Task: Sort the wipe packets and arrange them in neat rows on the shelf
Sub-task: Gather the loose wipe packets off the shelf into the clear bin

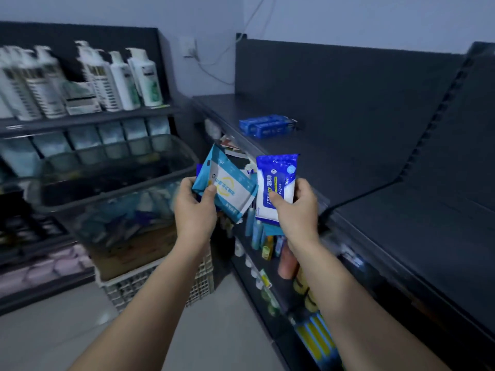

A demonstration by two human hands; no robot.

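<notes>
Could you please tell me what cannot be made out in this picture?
Head view:
- Packets behind the light blue packet in the left hand: covered, count unclear.
- Lower print of the dark blue packet: covered by the right hand.
- Contents of the clear basket: motion blur.
- Labels of the white bottles: blurred.
- Blue packets on the shelf: print too small.

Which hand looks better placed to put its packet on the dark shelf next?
Probably the right hand: it is nearer the shelf, and its dark blue packet seems to match the blue packets lying there.
</notes>
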